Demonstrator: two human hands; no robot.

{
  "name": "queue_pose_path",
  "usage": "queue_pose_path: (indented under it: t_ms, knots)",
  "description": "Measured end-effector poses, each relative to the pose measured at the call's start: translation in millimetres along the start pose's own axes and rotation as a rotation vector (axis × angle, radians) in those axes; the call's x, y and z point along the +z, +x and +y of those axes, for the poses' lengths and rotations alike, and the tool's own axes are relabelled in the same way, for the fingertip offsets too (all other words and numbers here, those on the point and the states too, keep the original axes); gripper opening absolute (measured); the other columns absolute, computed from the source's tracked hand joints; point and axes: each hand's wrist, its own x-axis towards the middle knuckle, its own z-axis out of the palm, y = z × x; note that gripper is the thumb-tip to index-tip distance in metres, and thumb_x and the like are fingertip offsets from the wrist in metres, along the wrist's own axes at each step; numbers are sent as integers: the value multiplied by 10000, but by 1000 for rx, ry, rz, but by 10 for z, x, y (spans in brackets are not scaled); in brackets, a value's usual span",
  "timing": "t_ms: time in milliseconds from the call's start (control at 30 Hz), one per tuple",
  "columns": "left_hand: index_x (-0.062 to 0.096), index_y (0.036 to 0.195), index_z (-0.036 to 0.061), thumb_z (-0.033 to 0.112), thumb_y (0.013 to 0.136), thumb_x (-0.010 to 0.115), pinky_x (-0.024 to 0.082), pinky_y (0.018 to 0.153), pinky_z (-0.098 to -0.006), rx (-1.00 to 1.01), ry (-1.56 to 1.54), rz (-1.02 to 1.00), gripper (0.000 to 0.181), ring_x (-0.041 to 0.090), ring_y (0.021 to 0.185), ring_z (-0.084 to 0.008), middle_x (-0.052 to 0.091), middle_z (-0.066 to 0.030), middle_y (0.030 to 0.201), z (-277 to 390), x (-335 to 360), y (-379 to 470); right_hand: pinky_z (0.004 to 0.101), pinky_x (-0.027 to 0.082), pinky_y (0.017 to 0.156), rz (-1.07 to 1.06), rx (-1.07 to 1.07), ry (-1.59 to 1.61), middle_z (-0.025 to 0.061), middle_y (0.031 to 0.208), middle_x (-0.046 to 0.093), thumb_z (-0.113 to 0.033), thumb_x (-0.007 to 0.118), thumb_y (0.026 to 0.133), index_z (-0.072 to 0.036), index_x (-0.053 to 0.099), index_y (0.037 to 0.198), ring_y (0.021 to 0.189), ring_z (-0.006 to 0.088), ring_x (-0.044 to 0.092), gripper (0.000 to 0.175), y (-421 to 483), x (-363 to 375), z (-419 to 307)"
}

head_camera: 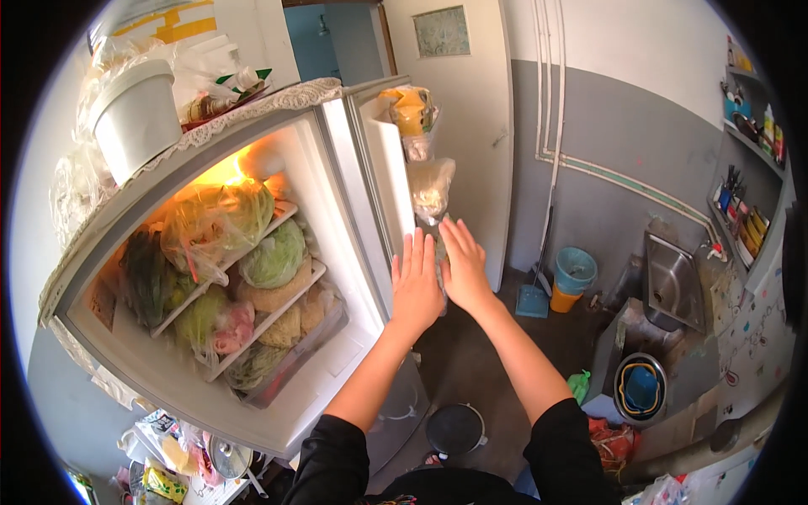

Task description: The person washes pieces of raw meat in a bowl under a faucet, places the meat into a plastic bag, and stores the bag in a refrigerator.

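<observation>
An open refrigerator [341, 372] stands before me on the left, its lit shelves packed. Inside are bagged green vegetables [218, 211], a wrapped cabbage [273, 254], a pink bag [234, 327] and dark green produce [146, 274]. Its door [386, 158] is swung out, with an orange-yellow bag [410, 110] and a clear bag of pale food [430, 186] in the door racks. My left hand [416, 284] reaches to the door's inner side, back up, fingers extended. Beside it, my right hand [466, 268] is stretched out near the lower racks. What lies under both palms is hidden.
A white bucket [136, 120] and bags stand on the refrigerator. At right are a metal sink [674, 278], a blue bin [574, 270], a blue dustpan [532, 300] and wall shelves [754, 142]. A round black-topped object [454, 429] sits on the floor near my feet.
</observation>
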Motion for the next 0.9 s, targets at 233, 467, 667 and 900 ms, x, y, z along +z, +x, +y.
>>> queue_pose_path:
  t_ms: [233, 467, 667, 900]
  knots:
    - [241, 1359, -13, 33, 743, 456, 236, 1035, -508, -11, -55, -43, 654, 210, 1332, -329, 197, -186, 1440, -116, 240, 435, 450, 274, 982, 57, -28, -147, 107, 1401, 294, 32, 508, 723, -42, 311, 1334, 1305, 291, 274, 647, 1213, 93, 154]
    - [265, 1361, -10, 79, 772, 460, 216, 1046, -501, 36, 94, -133, 627, 176, 1356, -242, 187, -133, 1459, -213, 556, 343, 421, 352, 897, 46, -84, -116, 69, 1150, 488, 6, 593, 651, -68, 491, 1071, 1121, 266, 444, 439, 1824, 70, 226]
    - [261, 1363, -6, 119, 757, 532, 206, 1046, -514, 10, 107, -183, 676, 179, 1354, -246, 169, -128, 1464, -186, 551, 232, 418, 411, 818, 54, -85, -136, 62, 1021, 517, -34, 633, 623, -62, 524, 943, 990, 276, 486, 339, 1819, 93, 199]
    - [264, 1365, -1, 94, 765, 494, 192, 1047, -521, 44, 110, -136, 649, 180, 1354, -242, 176, -117, 1464, -3, 338, 120, 416, 368, 837, 165, -129, -220, 61, 1039, 512, -2, 613, 604, -62, 530, 958, 1018, 274, 450, 368, 1588, -77, 42]
